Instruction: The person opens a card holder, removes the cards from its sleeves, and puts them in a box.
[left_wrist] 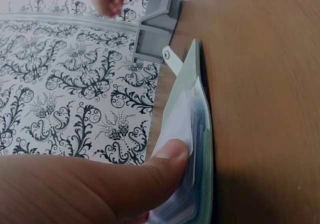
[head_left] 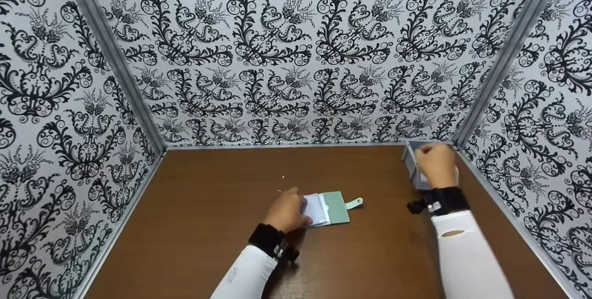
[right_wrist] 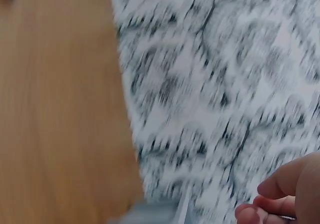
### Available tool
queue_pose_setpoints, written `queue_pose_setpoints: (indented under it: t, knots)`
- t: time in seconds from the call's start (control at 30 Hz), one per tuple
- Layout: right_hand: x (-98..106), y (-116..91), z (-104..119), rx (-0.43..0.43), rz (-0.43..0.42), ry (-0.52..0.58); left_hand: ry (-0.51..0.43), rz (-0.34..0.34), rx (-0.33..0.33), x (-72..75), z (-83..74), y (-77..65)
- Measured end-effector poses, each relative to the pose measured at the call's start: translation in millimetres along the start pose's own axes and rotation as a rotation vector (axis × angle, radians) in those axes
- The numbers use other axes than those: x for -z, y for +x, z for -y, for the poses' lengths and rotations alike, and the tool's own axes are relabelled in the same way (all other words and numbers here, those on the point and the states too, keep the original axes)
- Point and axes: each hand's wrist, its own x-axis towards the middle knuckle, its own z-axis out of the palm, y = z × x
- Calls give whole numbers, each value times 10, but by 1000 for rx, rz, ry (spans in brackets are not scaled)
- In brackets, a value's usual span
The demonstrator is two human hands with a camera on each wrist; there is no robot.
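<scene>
A mint-green card holder (head_left: 336,207) lies spread on the table, its snap strap (head_left: 354,203) pointing right. My left hand (head_left: 286,211) grips its left part. In the left wrist view the thumb (left_wrist: 170,156) presses on a thick stack of clear sleeves (left_wrist: 182,129); the other fingers are mostly hidden. Above the grey box (head_left: 410,165) at the back right is my right hand (head_left: 437,162), fingers curled toward the thumb. The right wrist view shows nothing between these fingertips (right_wrist: 248,214).
The brown table (head_left: 208,225) ends at patterned walls (head_left: 286,58) on the left, back and right, with grey metal strips in the corners. The grey box stands close to the back right corner. A tiny pale speck (head_left: 283,177) lies beyond the left hand.
</scene>
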Motion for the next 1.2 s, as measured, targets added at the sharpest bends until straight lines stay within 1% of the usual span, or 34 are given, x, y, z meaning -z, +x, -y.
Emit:
queue_pose_setpoints:
  t: [0.07, 0.13, 0.17, 0.23, 0.37, 0.43, 0.5, 0.6, 0.7, 0.93, 1.07, 1.2]
  knots:
    - [-103, -84, 154, -7, -8, 42, -1, 0, -12, -9, -8, 6]
    - [-242, -169, 288, 11, -11, 93, -7, 4, -19, -19, -24, 7]
    - [-314, -214, 346, 20, 2, 112, -8, 6, -22, -21, -32, 10]
    - [-459, -312, 464, 52, 33, 123, -16, 14, -7, -22, -50, 8]
    - [-743, -535, 651, 63, 191, 212, -10, 20, 2, -4, -75, 6]
    - [-886, -648, 711, 62, 285, 262, -3, 13, -2, 2, -79, 11]
    - [-1031, -749, 757, 80, 370, 301, 3, 14, -2, 1, -78, 22]
    - [-1207, -863, 799, 115, 479, 319, 7, 15, 3, -10, -69, 39]
    - [-1317, -937, 823, 138, 557, 323, 4, 18, 11, -20, -57, 50]
    - [-1441, -1010, 808, 186, 599, 259, -13, 4, 9, -4, -35, 38]
    - [-1491, -1024, 792, 223, 599, 206, -13, -4, 10, 8, -14, 20]
    - [-1537, -1020, 780, 231, 596, 174, -11, 5, 10, 40, -1, 2]
